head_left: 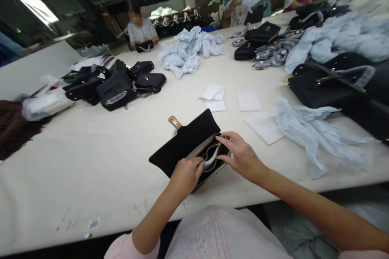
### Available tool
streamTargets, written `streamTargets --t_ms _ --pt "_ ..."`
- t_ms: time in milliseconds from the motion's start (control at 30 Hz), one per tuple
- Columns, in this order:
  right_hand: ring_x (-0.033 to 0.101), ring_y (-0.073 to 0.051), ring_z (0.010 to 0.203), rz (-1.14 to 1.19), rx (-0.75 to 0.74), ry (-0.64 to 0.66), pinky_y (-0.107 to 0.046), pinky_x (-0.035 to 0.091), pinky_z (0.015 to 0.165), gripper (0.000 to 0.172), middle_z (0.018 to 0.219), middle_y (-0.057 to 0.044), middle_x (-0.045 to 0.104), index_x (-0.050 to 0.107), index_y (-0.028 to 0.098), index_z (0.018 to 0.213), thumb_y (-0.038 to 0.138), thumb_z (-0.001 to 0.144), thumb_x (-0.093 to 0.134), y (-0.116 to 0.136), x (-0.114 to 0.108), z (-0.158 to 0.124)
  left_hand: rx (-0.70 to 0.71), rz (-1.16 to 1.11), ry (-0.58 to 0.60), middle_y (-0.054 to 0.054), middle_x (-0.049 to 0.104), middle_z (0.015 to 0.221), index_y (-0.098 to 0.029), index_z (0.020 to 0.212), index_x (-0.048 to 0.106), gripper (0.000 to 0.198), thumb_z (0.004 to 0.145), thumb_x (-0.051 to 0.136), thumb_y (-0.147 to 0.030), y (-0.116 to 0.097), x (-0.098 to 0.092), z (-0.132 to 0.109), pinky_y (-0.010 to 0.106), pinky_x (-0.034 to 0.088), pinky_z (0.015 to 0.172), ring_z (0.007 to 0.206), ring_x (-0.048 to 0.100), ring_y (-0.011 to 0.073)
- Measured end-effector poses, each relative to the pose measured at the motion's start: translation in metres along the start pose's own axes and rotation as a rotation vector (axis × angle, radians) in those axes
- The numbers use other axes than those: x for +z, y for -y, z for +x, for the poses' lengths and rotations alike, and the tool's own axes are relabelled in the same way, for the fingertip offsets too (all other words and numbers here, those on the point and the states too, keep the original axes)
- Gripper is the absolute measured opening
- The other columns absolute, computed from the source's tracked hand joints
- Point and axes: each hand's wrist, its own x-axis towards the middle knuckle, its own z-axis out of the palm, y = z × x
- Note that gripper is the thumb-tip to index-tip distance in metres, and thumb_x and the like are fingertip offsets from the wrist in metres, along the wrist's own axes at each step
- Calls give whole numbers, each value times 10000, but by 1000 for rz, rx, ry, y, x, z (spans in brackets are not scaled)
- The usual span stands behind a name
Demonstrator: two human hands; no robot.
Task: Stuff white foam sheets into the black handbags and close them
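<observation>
A black handbag point(187, 141) stands on the table just in front of me, its flap thrown back and a gold clasp plate point(174, 122) at the flap's edge. Inside, a gold-toothed zip runs around an opened pocket, with something white point(210, 163) showing in it. My left hand point(187, 172) is closed on the near left side of the bag's opening, thumb and fingers at the zip pocket. At the right end, my right hand point(241, 154) grips the bag's edge near the end of the zip, fingers bent and thumb lower down.
White foam sheets point(264, 126) and crumpled pale blue tissue point(316, 129) lie to the right. Black bags point(115, 89) are piled at left, more bags point(328, 85) at right. A tissue heap point(191, 48) lies farther back. Other people work across the table point(100, 162).
</observation>
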Motion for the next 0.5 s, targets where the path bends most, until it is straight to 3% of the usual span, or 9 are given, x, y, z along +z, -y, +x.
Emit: streamTargets --t_ms 67,167,300,500 --pt "518 -251 1138 26 33 -17 -433 475 993 477 1190 -114 547 524 194 1280 171 825 663 1 3 -2 -36 70 1 46 728 748 -234 848 726 217 866 524 -157 -1 6 1 261 480 635 690 686 206" --pt "552 -232 1082 43 78 -30 -400 489 973 351 1134 -101 572 578 188 1202 141 855 607 1 2 -3 -74 101 83 52 736 777 -232 854 727 231 875 511 -154 -1 6 0 280 491 657 728 694 222" --pt "608 -182 923 30 95 -17 -328 523 872 205 1042 -78 602 650 196 1051 157 927 491 -3 -8 -4 -20 -141 122 49 734 1002 -246 1040 710 236 882 542 -194 4 -2 -4 311 520 824 921 684 221" --pt "592 -207 881 -261 -4 47 -311 462 795 294 944 -110 644 675 137 1017 175 977 386 0 -12 -11 -71 -154 65 51 718 983 -246 942 738 184 824 625 -163 13 6 -6 379 526 870 947 661 243"
